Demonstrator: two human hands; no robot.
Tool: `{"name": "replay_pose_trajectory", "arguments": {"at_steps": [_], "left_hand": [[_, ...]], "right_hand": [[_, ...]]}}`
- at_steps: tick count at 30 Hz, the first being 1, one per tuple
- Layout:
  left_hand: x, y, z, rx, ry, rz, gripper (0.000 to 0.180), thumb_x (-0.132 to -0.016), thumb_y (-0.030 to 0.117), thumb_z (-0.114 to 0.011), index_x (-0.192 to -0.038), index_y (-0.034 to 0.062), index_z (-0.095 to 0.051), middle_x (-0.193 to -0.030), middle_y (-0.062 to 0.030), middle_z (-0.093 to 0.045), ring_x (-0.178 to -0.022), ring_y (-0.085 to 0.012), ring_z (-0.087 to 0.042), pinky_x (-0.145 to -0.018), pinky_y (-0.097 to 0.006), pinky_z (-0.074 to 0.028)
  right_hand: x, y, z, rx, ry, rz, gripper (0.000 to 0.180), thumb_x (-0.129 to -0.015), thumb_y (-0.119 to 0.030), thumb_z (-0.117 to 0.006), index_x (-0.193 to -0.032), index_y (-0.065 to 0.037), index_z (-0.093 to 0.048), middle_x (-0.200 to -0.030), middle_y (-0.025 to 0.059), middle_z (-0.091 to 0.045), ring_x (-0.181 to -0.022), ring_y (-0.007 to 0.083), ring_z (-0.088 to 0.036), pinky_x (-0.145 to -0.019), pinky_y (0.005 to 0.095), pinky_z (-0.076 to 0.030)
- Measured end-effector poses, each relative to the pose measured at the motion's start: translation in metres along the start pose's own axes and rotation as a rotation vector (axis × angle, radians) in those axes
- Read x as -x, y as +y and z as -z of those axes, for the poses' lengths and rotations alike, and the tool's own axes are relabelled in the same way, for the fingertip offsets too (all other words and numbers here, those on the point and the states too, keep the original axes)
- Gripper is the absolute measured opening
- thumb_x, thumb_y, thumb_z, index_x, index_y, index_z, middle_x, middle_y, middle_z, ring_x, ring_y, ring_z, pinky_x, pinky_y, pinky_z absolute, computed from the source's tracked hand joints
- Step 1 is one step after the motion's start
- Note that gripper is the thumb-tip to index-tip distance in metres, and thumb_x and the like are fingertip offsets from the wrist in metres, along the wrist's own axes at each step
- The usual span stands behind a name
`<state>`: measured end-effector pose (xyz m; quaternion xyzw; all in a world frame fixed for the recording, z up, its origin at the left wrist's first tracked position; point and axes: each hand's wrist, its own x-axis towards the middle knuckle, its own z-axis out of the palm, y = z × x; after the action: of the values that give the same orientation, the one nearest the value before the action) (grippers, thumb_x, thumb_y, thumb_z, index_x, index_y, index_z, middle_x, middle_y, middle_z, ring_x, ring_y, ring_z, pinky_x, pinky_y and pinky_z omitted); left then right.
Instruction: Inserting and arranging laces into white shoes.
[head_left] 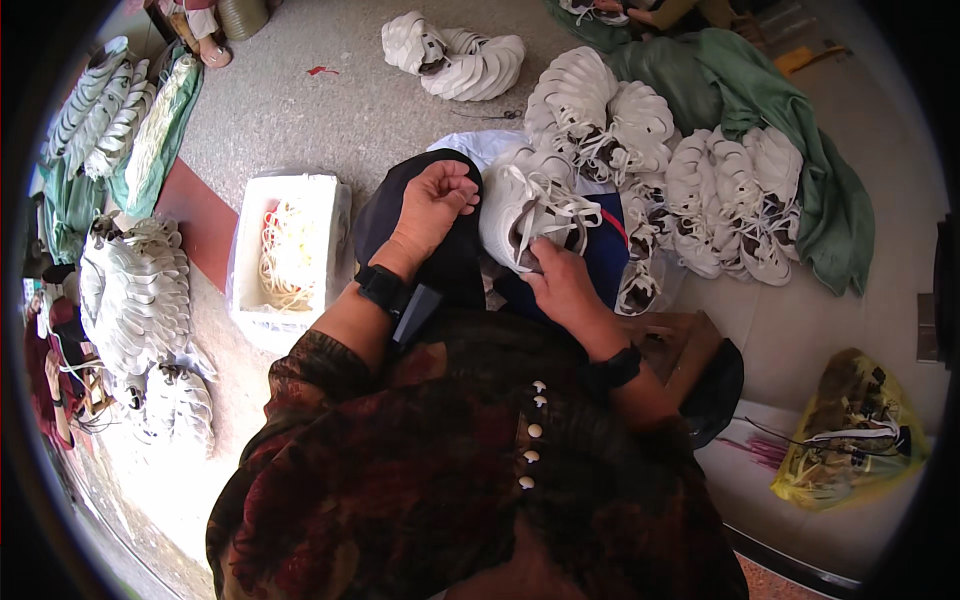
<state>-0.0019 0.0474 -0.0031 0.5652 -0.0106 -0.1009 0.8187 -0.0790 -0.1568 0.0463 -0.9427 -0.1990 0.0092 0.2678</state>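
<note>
In my lap lies a white sneaker (515, 205) with loose white laces (565, 212) across its top. Its dark inner lining shows at the opening. My right hand (565, 285) grips the sneaker by its collar, thumb at the opening's edge. Just left of the shoe, above my dark-clad knee, my left hand (438, 205) is raised with its fingers curled together. Whatever may be pinched in those fingers is too small or hidden to make out.
A white foam box (240, 255) with pale laces (287, 250) stands left. Bundled white sneakers (735, 200) lie right beside a green sack (830, 205); more stacks (135, 290) are at left. A yellow bag (850, 440) sits lower right. Other people are at the edges.
</note>
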Motion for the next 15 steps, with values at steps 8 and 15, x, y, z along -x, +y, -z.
{"name": "replay_pose_trajectory", "arguments": {"at_steps": [8, 15], "left_hand": [[0.001, -0.003, 0.002, -0.101, -0.032, 0.009, 0.016, -0.086, 0.0, -0.052, -0.101, 0.0014, -0.052, -0.086, -0.0035, -0.06, -0.075, -0.0106, -0.059, -0.067, -0.022, -0.049], [0.007, -0.008, -0.005, -0.477, -0.195, -0.273, 0.02, -0.079, -0.003, -0.056, -0.098, 0.0012, -0.054, -0.082, -0.0037, -0.059, -0.074, -0.0119, -0.059, -0.066, -0.025, -0.048]], "right_hand": [[-0.012, 0.002, -0.026, 0.281, 0.049, 0.042, 0.044, -0.059, -0.005, -0.072, -0.095, -0.003, -0.046, -0.094, 0.0146, -0.054, -0.09, 0.0323, -0.051, -0.081, 0.0431, -0.037], [-0.004, 0.043, 0.069, -0.939, 0.539, -0.304, 0.044, -0.063, 0.003, -0.067, -0.104, 0.002, -0.053, -0.09, 0.0041, -0.059, -0.076, 0.0116, -0.056, -0.069, 0.0244, -0.045]]}}
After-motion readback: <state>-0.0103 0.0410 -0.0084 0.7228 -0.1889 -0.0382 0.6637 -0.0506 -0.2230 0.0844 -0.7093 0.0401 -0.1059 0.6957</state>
